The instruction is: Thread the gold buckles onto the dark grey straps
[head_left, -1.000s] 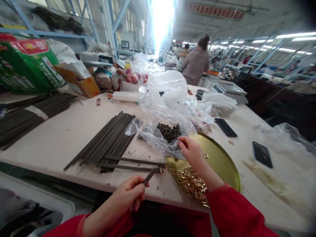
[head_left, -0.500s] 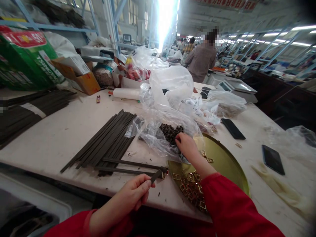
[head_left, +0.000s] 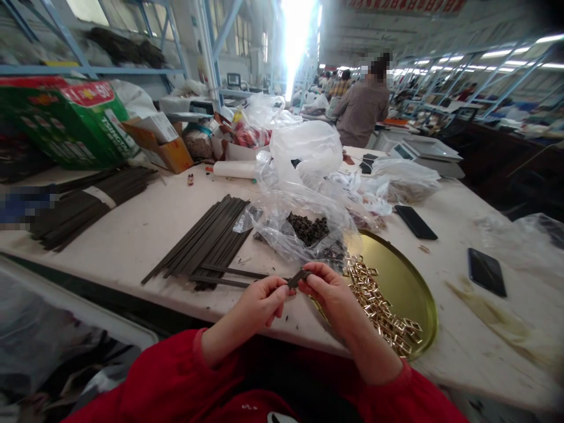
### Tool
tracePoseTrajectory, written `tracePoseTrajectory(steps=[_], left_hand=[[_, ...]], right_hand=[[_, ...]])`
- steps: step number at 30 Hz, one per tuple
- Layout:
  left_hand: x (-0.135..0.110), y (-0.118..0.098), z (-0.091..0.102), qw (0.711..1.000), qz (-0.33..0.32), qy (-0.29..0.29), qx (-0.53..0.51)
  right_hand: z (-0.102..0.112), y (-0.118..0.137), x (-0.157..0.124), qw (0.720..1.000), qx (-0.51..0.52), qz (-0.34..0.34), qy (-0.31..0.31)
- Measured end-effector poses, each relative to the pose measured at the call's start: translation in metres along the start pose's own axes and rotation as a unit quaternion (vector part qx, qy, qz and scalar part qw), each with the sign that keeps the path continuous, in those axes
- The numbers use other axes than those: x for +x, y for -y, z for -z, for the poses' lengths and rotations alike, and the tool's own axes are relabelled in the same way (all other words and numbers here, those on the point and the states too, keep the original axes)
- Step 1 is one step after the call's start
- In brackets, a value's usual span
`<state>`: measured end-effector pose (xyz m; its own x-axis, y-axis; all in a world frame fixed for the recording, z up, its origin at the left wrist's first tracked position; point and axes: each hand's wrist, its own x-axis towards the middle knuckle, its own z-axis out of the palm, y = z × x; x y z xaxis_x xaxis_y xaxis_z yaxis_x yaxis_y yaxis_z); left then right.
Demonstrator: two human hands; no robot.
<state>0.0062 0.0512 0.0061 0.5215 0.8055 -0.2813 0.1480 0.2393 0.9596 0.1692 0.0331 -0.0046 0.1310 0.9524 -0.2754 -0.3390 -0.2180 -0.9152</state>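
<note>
The right hand [head_left: 328,294] has left the bag of dark pieces [head_left: 277,236] beyond the fingers and joined the left hand [head_left: 259,302]; both pinch the dark strap [head_left: 298,278] between them, making it two-handed work.

Ahead of the left hand [head_left: 263,301] and right hand [head_left: 329,295], the bag [head_left: 282,242] bars the low forward path; behind it, puffed white plastic [head_left: 305,145] stands higher. To the left, strips [head_left: 206,236] lie flat, and I could pass over bare table [head_left: 132,226] between them and the banded bundle [head_left: 81,214]. At right, the tray [head_left: 408,261] with heaped buckles [head_left: 373,298] crowds the right wrist; between its rim and the nearer phone [head_left: 487,272] I see a narrow lane.
</note>
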Motion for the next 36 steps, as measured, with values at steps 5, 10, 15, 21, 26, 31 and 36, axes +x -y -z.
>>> tracePoseTrajectory(steps=[5, 10, 15, 21, 26, 31, 36], left_hand=[[-0.014, 0.007, 0.001, 0.998, 0.053, 0.031, -0.021], [-0.018, 0.009, 0.004, 0.995, 0.085, 0.038, -0.047], [-0.017, 0.01, 0.004, 0.995, 0.085, 0.035, -0.022], [-0.013, 0.022, 0.001, 0.998, 0.053, 0.013, 0.018], [-0.012, 0.028, -0.001, 0.999, 0.031, -0.011, 0.025], [-0.009, 0.031, -0.004, 0.999, 0.01, -0.016, 0.042], [-0.007, 0.034, -0.003, 0.998, 0.019, -0.022, 0.063]], right_hand=[[-0.004, -0.012, -0.006, 0.993, 0.114, -0.021, -0.018], [-0.01, -0.015, -0.015, 0.991, 0.128, -0.034, 0.005], [-0.003, -0.024, -0.017, 1.0, 0.021, 0.013, -0.007], [-0.002, -0.032, -0.016, 0.999, 0.026, 0.012, -0.027], [-0.005, -0.031, -0.013, 0.996, 0.077, 0.002, -0.043], [-0.011, -0.033, -0.013, 0.983, 0.168, -0.048, -0.054], [-0.011, -0.038, -0.021, 0.992, 0.122, -0.015, -0.036]])
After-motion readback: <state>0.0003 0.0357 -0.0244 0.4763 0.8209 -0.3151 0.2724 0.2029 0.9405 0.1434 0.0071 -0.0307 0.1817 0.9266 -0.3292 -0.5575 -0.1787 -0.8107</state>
